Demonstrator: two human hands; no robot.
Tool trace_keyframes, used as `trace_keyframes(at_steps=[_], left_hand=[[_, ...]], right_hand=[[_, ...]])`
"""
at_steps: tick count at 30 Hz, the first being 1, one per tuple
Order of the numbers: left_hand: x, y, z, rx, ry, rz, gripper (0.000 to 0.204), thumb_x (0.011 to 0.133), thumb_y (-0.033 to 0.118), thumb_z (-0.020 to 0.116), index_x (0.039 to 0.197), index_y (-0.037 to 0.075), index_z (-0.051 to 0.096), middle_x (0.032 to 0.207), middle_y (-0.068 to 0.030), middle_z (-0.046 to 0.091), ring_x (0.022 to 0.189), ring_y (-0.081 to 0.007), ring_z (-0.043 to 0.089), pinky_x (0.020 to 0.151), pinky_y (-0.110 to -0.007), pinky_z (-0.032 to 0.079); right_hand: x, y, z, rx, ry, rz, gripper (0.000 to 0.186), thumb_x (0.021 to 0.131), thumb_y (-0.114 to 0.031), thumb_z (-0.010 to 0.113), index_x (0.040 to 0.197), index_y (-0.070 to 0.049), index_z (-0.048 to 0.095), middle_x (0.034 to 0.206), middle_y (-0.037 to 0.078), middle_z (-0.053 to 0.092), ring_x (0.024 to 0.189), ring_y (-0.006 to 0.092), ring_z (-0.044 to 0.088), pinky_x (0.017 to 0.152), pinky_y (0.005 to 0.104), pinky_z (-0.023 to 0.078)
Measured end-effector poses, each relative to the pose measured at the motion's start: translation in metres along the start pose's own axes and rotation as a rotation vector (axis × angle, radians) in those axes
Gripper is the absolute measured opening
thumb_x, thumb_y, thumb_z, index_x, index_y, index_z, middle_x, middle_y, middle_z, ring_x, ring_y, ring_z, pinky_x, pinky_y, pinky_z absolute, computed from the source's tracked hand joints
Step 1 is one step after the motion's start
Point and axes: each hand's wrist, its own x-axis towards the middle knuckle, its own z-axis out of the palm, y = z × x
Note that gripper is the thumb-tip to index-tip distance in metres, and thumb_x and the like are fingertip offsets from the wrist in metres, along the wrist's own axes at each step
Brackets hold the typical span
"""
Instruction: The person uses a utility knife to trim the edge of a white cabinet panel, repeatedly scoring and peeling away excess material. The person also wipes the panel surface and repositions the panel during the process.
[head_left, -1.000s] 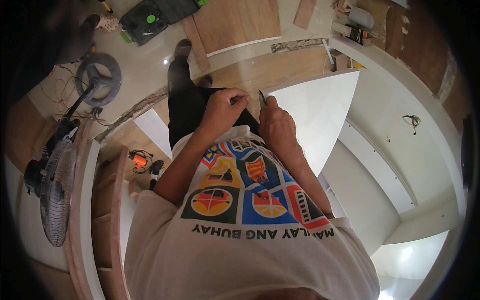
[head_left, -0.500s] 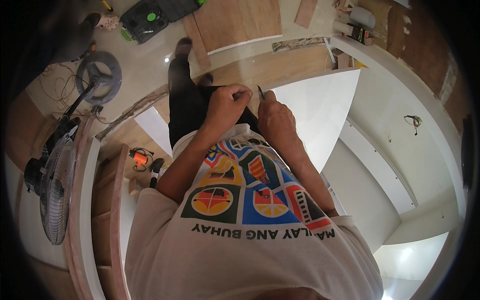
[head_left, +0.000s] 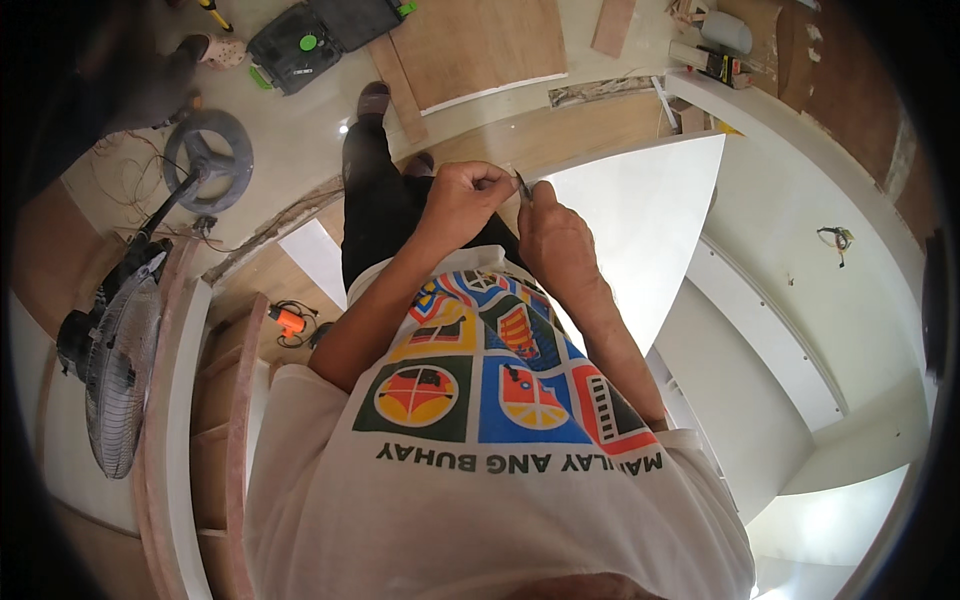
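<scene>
My right hand [head_left: 556, 235] is wrapped round a small dark pointed tool [head_left: 523, 186], which looks like a knife or cutter blade. Its tip sticks up beyond my thumb, and my fingers hide the rest. Just left of the tip, my left hand [head_left: 464, 205] is closed in a pinch, with thumb and forefinger pressed together. Whatever it pinches is too small to make out. Both hands are raised in front of my patterned shirt [head_left: 500, 370], with the left fingertips almost at the blade.
A large white panel [head_left: 640, 230] lies to the right of my hands. On the left stand a fan [head_left: 125, 370] and an orange power tool [head_left: 288, 320] with a cord. An opened black tool case [head_left: 300, 45] rests ahead beside a plywood sheet [head_left: 480, 50]. Another person's leg [head_left: 130, 80] shows at upper left.
My left fingertips have come closer to the tool's tip, narrowing the gap between my hands. The whole view has shifted slightly. The right hand keeps its grip.
</scene>
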Motion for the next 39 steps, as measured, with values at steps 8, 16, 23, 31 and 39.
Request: trace_keyframes(at_steps=[8,16,23,31,39], left_hand=[[-0.006,0.004,0.005,-0.006,0.065,0.05,0.023,0.089,0.017,0.073,0.091,-0.006,0.075,0.07,-0.0047,0.071,0.063,-0.0049,0.057,0.058,-0.025,0.046],[-0.011,0.011,0.006,0.013,0.032,-0.043,0.022,0.089,0.015,0.072,0.092,-0.006,0.076,0.07,-0.0029,0.069,0.064,-0.0047,0.056,0.059,-0.024,0.046],[-0.01,0.012,0.007,-0.077,0.028,-0.127,0.019,0.089,0.014,0.073,0.092,-0.004,0.076,0.075,0.0009,0.067,0.066,-0.0039,0.054,0.06,-0.022,0.043],[-0.007,-0.007,0.004,-0.005,0.059,-0.074,0.019,0.087,0.014,0.073,0.086,-0.005,0.075,0.071,-0.0018,0.069,0.064,-0.0045,0.056,0.059,-0.023,0.045],[-0.012,-0.012,-0.014,-0.073,0.113,-0.192,0.023,0.091,0.021,0.074,0.093,-0.002,0.076,0.067,0.0008,0.06,0.054,-0.0049,0.047,0.048,-0.022,0.037]], right_hand=[[-0.021,0.005,-0.015,0.242,0.231,-0.088,0.01,0.099,-0.01,0.053,0.096,-0.001,0.054,0.071,0.024,0.061,0.066,0.0448,0.063,0.061,0.0513,0.05],[-0.019,0.012,-0.004,0.219,0.123,-0.072,0.012,0.098,-0.011,0.055,0.095,0.0,0.051,0.072,0.027,0.062,0.067,0.0483,0.063,0.059,0.0535,0.05],[-0.019,0.006,0.002,0.126,0.115,-0.055,0.015,0.098,-0.013,0.055,0.092,0.0,0.05,0.07,0.026,0.062,0.066,0.0481,0.063,0.059,0.0545,0.051],[-0.017,-0.005,0.002,0.006,0.075,0.038,0.012,0.095,-0.01,0.055,0.092,-0.001,0.049,0.073,0.024,0.064,0.065,0.0461,0.065,0.06,0.0536,0.053],[-0.009,-0.003,0.004,-0.011,0.021,0.024,0.01,0.09,-0.005,0.055,0.093,0.001,0.048,0.071,0.024,0.065,0.07,0.0458,0.067,0.065,0.0539,0.054]])
